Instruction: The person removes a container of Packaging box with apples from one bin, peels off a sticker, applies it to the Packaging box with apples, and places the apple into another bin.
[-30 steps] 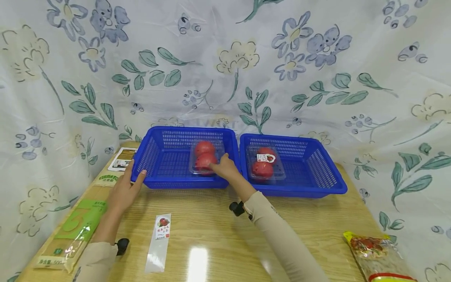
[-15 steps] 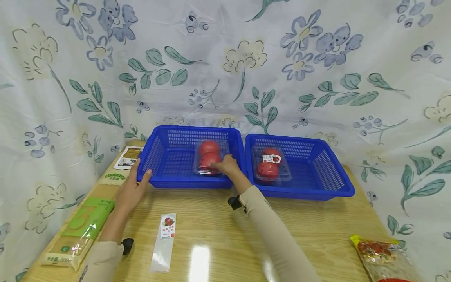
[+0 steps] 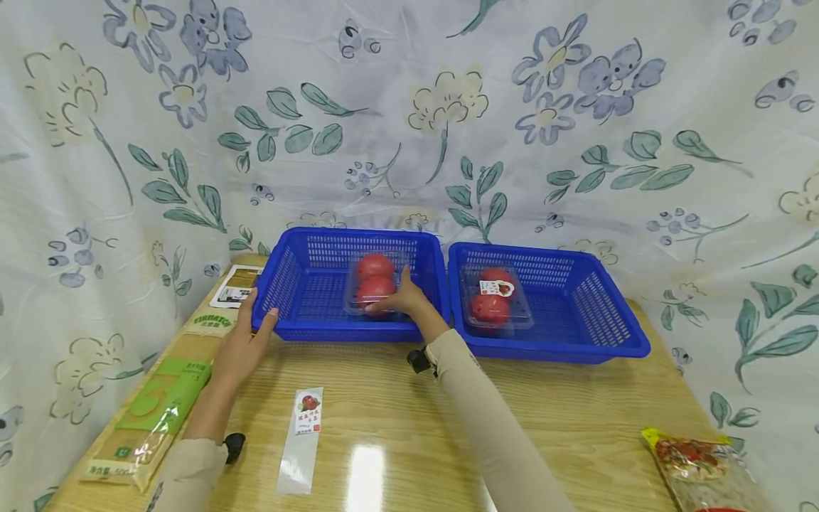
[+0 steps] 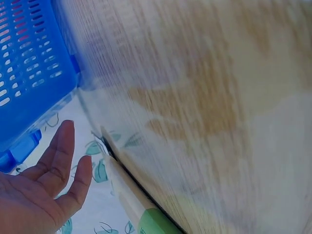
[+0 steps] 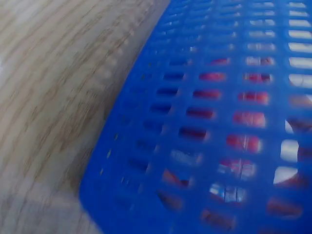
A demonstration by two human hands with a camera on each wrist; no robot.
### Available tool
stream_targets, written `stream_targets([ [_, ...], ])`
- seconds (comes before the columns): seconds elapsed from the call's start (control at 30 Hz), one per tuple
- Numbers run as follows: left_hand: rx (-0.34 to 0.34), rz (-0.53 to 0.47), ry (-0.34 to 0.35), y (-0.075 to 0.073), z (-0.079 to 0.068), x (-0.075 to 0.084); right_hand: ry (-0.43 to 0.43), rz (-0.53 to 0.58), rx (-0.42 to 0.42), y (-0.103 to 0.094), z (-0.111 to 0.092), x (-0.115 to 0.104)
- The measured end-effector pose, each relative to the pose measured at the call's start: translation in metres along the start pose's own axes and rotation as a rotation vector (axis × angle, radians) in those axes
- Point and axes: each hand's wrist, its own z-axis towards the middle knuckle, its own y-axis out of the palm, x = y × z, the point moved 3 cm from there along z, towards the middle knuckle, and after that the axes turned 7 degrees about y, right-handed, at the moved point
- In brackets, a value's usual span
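Note:
My right hand [image 3: 406,299] reaches over the front rim into the left blue plastic basket [image 3: 313,333]. Its thumb lies along the near side of a clear plastic box of red round fruits [image 3: 375,277], and a finger extends along the box's right side. In the right wrist view the fruit shows through the slots of the basket wall [image 5: 141,126]; the hand is largely hidden behind it. At the basket's front left corner is my left hand [image 3: 246,341], thumb and fingers spread. The left wrist view shows that hand [image 4: 53,185] with extended fingers beside the basket wall [image 4: 34,73].
A second blue basket [image 3: 544,347] stands directly right, holding a labelled clear box of red fruits [image 3: 491,310]. On the wooden table lie a strip with a fruit label [image 3: 301,441], a noodle packet [image 3: 153,405] at left and a yellow-topped bag [image 3: 697,462] at right. A floral curtain hangs behind.
The fruit box in the left basket has shifted slightly left, with my right hand's thumb moving left and a finger extending up along its side. My left hand stays at the basket corner.

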Motion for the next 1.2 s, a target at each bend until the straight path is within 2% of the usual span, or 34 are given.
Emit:
stream_targets([
  [0.17, -0.013, -0.022, -0.009, 0.003, 0.000, -0.001, 0.025, -0.002, 0.023, 0.011, 0.005, -0.005],
  [0.3, -0.016, -0.029, -0.012, 0.004, 0.001, -0.002, -0.021, 0.004, 0.028, 0.019, 0.007, -0.011],
  [0.53, -0.018, -0.032, -0.024, 0.006, 0.003, -0.002, -0.136, 0.032, -0.067, 0.036, 0.008, -0.021],
  [0.67, -0.015, -0.034, -0.023, 0.006, 0.003, -0.002, -0.158, 0.017, -0.127, 0.046, 0.005, -0.028],
  [0.73, -0.011, -0.036, -0.023, 0.005, 0.003, -0.002, -0.146, 0.042, -0.175, 0.052, 0.004, -0.031],
  [0.87, -0.003, -0.056, -0.026, 0.004, 0.001, -0.002, -0.066, 0.119, -0.296, 0.063, 0.004, -0.035],
  [0.93, 0.000, -0.070, -0.021, 0.003, 0.001, -0.002, -0.024, 0.146, -0.330, 0.066, 0.004, -0.037],
  [1.2, 0.000, -0.091, -0.021, 0.001, 0.001, -0.003, 0.000, 0.115, -0.311, 0.076, 0.004, -0.045],
])
